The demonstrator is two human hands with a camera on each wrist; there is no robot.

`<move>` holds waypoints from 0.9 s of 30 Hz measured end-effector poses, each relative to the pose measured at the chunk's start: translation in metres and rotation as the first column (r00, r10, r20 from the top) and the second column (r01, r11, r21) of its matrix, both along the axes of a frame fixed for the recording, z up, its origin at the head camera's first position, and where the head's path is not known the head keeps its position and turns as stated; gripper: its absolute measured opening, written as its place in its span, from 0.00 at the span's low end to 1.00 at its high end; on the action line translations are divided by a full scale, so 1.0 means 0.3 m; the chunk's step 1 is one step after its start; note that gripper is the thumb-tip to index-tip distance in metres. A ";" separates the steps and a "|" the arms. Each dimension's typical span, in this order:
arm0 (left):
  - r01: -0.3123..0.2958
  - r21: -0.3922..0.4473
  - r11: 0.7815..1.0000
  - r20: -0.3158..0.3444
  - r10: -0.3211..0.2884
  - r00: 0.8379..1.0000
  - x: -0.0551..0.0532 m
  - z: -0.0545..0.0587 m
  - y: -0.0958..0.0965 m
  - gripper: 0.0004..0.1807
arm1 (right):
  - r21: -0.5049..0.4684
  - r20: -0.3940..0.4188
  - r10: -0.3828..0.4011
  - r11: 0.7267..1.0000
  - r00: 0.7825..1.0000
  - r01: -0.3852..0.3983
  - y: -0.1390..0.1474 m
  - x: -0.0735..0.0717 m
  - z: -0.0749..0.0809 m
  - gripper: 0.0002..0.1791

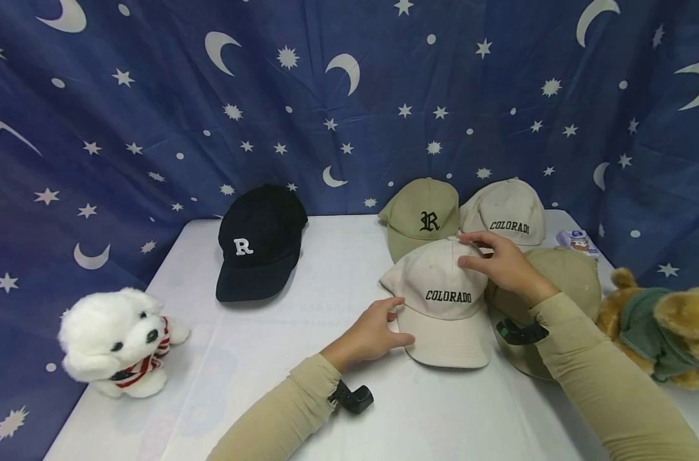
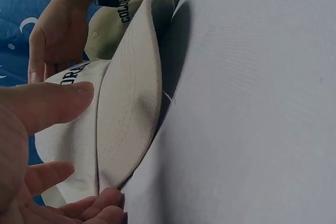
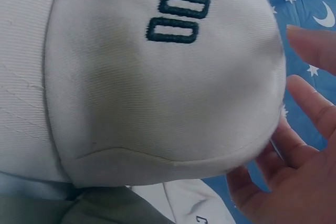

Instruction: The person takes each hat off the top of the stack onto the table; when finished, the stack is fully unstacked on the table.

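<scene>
A cream cap lettered COLORADO sits on the white table, its brim toward me. My left hand is at the left side of its brim; the left wrist view shows the thumb over the cap and fingertips at the brim's edge. At the top of the crown is my right hand, with loosely spread fingers partly behind it in the right wrist view. Neither hand has curled round the cap. A tan cap lies just right of it, partly covered by my right forearm.
Behind stand a khaki cap with a black R and another cream COLORADO cap. A black cap is at left. A white plush dog and a brown plush toy flank the table. A small purple-and-white packet lies at back right.
</scene>
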State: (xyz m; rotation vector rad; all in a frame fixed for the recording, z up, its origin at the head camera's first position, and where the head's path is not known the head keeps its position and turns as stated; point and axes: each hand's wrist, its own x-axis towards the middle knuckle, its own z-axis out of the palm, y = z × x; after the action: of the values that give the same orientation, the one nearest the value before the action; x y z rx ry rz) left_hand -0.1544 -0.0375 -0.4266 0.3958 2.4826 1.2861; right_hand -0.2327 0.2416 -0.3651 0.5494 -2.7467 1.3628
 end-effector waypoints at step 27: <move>-0.133 0.062 0.989 -0.076 0.137 0.988 0.006 0.097 -0.218 0.41 | -0.215 -0.197 0.041 0.973 0.980 -0.084 -0.084 0.084 0.091 0.25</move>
State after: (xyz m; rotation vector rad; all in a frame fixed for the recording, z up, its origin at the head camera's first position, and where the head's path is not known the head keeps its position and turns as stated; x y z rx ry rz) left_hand -0.1525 -0.1027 -0.3975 0.3027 2.5831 1.4220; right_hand -0.2075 0.2164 -0.3379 0.7163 -2.4064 1.5176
